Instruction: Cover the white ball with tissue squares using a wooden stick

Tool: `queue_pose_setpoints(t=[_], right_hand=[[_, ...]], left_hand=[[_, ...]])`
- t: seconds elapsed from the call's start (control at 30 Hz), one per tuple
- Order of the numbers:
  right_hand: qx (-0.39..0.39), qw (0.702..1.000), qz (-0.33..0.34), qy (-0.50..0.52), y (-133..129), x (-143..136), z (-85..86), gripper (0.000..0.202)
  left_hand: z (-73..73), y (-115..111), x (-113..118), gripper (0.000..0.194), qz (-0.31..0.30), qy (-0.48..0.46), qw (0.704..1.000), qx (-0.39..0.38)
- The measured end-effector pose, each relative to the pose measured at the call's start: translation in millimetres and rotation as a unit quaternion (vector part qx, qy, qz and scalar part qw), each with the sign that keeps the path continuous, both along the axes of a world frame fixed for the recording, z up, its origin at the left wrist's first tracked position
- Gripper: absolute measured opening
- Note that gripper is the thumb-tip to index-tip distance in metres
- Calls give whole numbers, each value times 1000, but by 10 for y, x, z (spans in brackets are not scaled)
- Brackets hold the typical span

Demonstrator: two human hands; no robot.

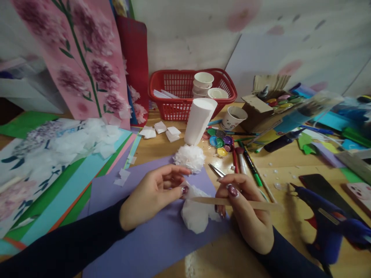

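Observation:
My right hand point(246, 208) grips a flat pale wooden stick point(237, 202) like a pen, its tapered end pointing left toward my other thumb. My left hand point(158, 193) has its thumb and fingers pinched at the edge of a thin piece of white tissue paper point(195, 218), which hangs between the hands. Part of that paper is hidden behind the stick and fingers. Just beyond sits a round, ruffled white paper pompom point(189, 158). Under the hands lies a purple paper sheet point(139, 239). A pair of metal scissors or tweezers point(216, 170) shows its tips beside my right hand.
Behind stand a white paper roll point(199, 121) and a red basket point(174, 108) with paper cups. Small white squares point(173, 133) lie in front. Paint pots point(220, 141), brushes, a blue glue gun point(327, 227) and a dark phone point(327, 193) occupy the right; tissue pieces point(78, 143) cover the left.

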State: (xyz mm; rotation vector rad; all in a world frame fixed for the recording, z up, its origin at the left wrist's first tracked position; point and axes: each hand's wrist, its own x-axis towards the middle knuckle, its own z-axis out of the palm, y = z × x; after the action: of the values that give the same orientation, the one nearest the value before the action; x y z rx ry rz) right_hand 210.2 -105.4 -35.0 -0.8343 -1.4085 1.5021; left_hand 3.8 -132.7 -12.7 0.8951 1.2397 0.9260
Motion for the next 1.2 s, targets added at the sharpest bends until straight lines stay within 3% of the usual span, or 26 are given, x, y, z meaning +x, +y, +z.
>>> queue_pose_setpoints(t=[0.27,0.67,0.83,1.0,1.2], right_hand=[[-28,998,-58,-14,1,-25,29,16],[-33,999,-6,-15,34,9,-14,18],[-37,999,12,1,58,29,-27,16],[-34,999,4,-11,67,42,-40,16],[-22,1000,0,-15,74,4,-3,15]], left_hand=[[2,37,-58,20,-27,62,997,22],[-20,13,-22,16,-81,58,995,-3],[-48,-6,-28,16,-104,116,987,28],[-9,-5,-18,14,-120,107,984,72],[-3,-39,-17,17,-126,70,989,21]])
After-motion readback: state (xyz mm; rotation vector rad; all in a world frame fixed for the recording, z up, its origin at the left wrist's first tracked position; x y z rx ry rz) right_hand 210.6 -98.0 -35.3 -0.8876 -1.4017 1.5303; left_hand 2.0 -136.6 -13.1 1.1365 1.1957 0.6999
